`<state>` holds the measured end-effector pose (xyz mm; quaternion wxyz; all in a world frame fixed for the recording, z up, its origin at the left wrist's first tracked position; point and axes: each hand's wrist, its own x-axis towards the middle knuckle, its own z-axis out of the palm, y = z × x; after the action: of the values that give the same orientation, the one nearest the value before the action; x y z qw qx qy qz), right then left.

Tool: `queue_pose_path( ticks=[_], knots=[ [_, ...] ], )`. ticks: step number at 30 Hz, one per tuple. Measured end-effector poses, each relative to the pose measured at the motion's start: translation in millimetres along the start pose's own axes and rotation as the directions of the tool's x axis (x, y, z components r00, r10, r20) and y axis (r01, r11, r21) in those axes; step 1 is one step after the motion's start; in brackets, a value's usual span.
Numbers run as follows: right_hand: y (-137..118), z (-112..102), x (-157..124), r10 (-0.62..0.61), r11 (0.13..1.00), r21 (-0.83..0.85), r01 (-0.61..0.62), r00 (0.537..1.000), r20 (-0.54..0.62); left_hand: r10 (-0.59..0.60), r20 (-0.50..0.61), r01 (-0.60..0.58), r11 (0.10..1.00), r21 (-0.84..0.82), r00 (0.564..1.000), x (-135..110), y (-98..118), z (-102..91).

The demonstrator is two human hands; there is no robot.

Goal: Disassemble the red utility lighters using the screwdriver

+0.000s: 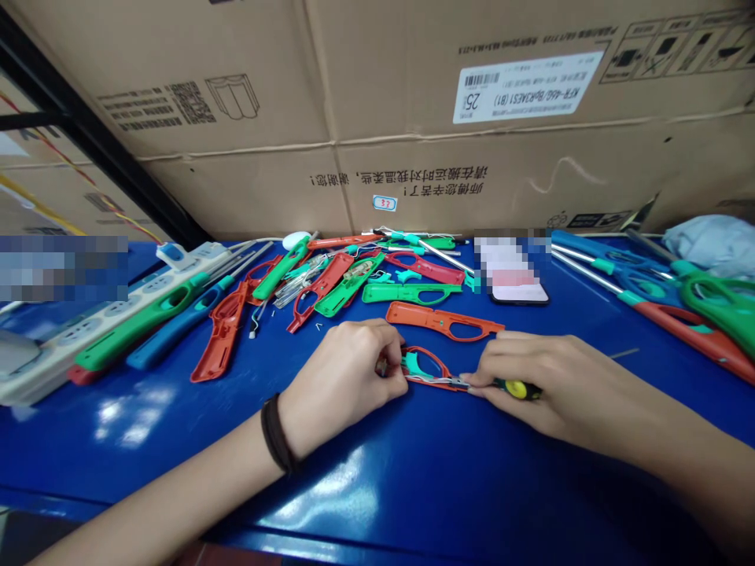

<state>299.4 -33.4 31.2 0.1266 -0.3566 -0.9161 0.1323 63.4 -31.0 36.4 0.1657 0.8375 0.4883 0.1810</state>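
Note:
My left hand (345, 377) grips the end of an open red plastic lighter shell (428, 362), which lies on the table with a teal part (413, 363) and thin wire inside. My right hand (531, 377) holds a yellow-and-black screwdriver (517, 388), its metal shaft reaching into the shell. Just beyond my hands lies an empty orange-red shell (442, 321). Past it is a green shell (411, 293), at the front of a jumbled pile of red and green lighter parts (348, 275).
A blue metal table (177, 448) carries everything. A white power strip (118, 318) and long green and blue lighters (141, 322) lie at left. A phone (513, 271), partly blurred, and more long lighters (678, 322) lie at right. Cardboard boxes (354, 118) stand behind.

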Motion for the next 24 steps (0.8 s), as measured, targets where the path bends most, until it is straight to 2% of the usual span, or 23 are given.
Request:
queue_pose_path(
  ticks=[6, 15, 21, 24],
  knots=[
    [-3.5, 1.5, 0.3, -0.002, 0.999, -0.041, 0.003, 1.000, 0.015, 0.039, 0.011, -0.038, 0.995, -0.090, 0.999, -1.7, -5.5, -4.6],
    [-5.2, 5.1, 0.8, -0.003, 0.997, -0.075, 0.004, 1.000, 0.009, 0.104, 0.048, -0.102, 0.994, -0.037, 0.993, -2.1, -3.9, -4.5],
    [-7.9, 4.5, 1.7, 0.023, 0.996, -0.084, -0.021, 0.999, 0.026, 0.132, 0.214, -0.155, 0.984, 0.092, 0.968, 5.2, -3.4, -12.5],
    [-9.1, 4.7, 1.6, 0.029, 0.994, -0.102, -0.026, 0.999, 0.030, 0.102, 0.258, -0.142, 0.979, 0.144, 0.961, 8.9, -1.9, -13.6]
  ],
)
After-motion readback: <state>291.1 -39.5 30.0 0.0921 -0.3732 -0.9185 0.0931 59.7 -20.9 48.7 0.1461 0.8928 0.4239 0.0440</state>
